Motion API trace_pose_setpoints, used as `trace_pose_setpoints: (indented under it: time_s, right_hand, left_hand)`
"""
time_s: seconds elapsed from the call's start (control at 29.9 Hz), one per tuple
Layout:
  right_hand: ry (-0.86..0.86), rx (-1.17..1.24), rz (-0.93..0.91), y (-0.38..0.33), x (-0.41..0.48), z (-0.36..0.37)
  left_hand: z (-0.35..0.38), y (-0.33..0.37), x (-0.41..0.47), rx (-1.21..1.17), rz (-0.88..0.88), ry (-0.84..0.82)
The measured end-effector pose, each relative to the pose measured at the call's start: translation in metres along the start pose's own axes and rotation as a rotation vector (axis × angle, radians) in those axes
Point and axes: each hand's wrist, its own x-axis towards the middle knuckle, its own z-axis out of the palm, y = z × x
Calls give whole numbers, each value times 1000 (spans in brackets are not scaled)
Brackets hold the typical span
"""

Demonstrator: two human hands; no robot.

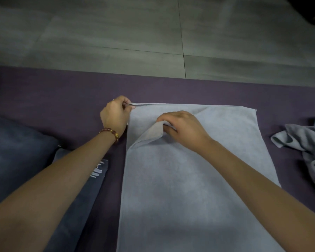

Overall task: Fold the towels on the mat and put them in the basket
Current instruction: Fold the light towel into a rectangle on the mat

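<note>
Purple mat (62, 99) on grey tile floor (116, 33). Pale towel (189, 179) lies flat at centre. Left hand (115, 116) pinches its 11 o'clock corner; right hand (182, 128) pinches a raised flap at 12. Judged: first fold starting; next, carry the edge across squarely. Basket unseen.

You have open mat (62, 91) beyond the towel (189, 179). A crumpled towel (305, 142) crowds your right, dark blue cloth (16, 151) your left.

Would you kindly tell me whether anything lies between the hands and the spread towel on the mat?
Nothing visible does. The left hand pinches the far left corner of the towel, and the right hand pinches a raised fold near its far edge. The basket is out of view, so that path cannot be judged.
</note>
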Motion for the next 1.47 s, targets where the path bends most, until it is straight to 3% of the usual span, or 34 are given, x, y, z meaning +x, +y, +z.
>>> trace_pose_setpoints:
  time_s: [0.13, 0.23, 0.3, 0.37, 0.47, 0.74, 0.97, 1.1, 1.37, 1.47]
  right_hand:
    - [-103, 60, 151, 0, 28, 2]
    - [-277, 16, 275, 5, 55, 13]
    - [-308, 47, 354, 7, 73, 22]
    - [-296, 33, 417, 8, 90, 28]
    - [-306, -48, 462, 8, 104, 35]
    - [-169, 31, 507, 17, 102, 43]
    - [-142, 7, 551, 10, 107, 46]
    - [-220, -222, 492, 23, 83, 19]
    - [-227, -467, 726, 101, -5, -54]
    - [-230, -507, 791, 125, -23, -61]
  left_hand:
    - [-2, -5, 11, -229, -150, 5]
    - [-12, -6, 15, -297, -72, 128]
    - [-18, -4, 10, -425, -3, 2]
    - [-21, -3, 5, -511, -47, -248]
    - [-16, -9, 5, -412, -46, -395]
    - [-4, 0, 8, -88, 23, -221]
    - [1, 4, 20, 62, -4, -227]
    - [9, 8, 9, 176, 85, -150]
    - [9, -3, 7, 80, 203, -126]
    - [8, -3, 13, 19, 160, -121]
